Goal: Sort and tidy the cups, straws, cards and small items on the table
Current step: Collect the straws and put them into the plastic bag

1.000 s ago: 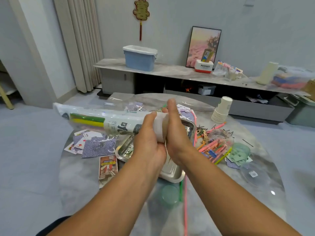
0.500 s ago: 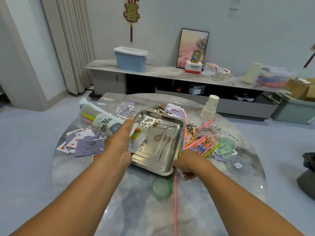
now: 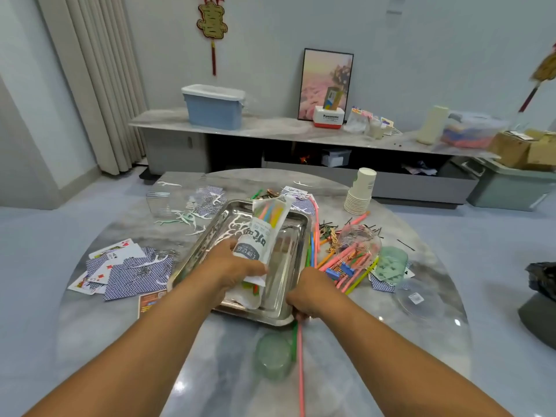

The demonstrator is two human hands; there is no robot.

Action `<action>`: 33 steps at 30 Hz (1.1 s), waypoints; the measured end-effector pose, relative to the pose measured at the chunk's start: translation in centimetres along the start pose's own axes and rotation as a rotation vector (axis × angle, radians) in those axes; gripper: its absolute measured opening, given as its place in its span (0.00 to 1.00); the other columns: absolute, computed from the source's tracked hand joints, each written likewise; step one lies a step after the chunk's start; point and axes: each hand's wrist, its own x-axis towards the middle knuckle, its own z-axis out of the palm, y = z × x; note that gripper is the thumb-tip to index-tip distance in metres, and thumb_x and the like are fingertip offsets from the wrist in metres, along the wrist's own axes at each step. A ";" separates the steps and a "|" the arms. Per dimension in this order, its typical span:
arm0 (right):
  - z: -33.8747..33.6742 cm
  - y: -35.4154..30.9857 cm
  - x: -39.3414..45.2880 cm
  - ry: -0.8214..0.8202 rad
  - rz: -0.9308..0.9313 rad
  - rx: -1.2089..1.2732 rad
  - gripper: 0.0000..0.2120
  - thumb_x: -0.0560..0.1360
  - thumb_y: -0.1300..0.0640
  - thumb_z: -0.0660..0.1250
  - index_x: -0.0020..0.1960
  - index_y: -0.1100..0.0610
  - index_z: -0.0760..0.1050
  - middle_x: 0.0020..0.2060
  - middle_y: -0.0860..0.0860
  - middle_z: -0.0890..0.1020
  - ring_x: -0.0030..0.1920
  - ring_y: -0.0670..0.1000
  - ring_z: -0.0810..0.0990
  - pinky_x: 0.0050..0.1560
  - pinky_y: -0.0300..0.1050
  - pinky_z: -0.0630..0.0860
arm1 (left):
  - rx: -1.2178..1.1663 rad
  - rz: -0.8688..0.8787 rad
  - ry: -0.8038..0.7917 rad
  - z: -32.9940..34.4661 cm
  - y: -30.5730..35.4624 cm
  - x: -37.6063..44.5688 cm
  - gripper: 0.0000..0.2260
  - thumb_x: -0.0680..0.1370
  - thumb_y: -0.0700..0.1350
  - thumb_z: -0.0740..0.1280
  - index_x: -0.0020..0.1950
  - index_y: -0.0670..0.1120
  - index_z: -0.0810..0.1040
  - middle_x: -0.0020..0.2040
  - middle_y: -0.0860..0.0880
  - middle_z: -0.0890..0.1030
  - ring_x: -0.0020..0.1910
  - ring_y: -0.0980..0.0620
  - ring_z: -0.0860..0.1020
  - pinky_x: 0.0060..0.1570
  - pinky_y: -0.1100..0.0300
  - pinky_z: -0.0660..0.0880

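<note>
One second ago both hands held the packet of straws (image 3: 266, 236) up in the air; half a second ago the left hand carried it alone over the cards, and the right hand had gone down to the tray corner. Now the packet lies lengthwise in the metal tray (image 3: 210, 236), so I judge that the bagged straws have found their place and the loose ones come next.

Going from the left: many playing cards (image 3: 126, 270) lie in one untidy heap, too overlapped to count. Beyond them are several white toothpicks (image 3: 186, 219), perhaps a dozen. The left hand (image 3: 231, 266) rests on the near end of the packet, fingers curled round it. One tray holds one packet. The right hand (image 3: 313, 293) pinches the near right corner of the tray, above one pink straw (image 3: 301, 371) and one green lid (image 3: 272, 355). Further right lie about ten loose straws (image 3: 352, 263), one clear cup on its side (image 3: 359, 239), and one stack of paper cups (image 3: 361, 191).
</note>
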 end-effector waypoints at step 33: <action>-9.8 7.6 8.5 0.505 0.177 -0.351 0.38 0.71 0.30 0.67 0.73 0.48 0.64 0.68 0.59 0.71 0.70 0.64 0.69 0.72 0.64 0.56 | 0.743 0.561 0.001 6.6 -3.3 3.4 0.32 0.78 0.51 0.70 0.79 0.53 0.62 0.77 0.51 0.65 0.76 0.51 0.61 0.74 0.57 0.59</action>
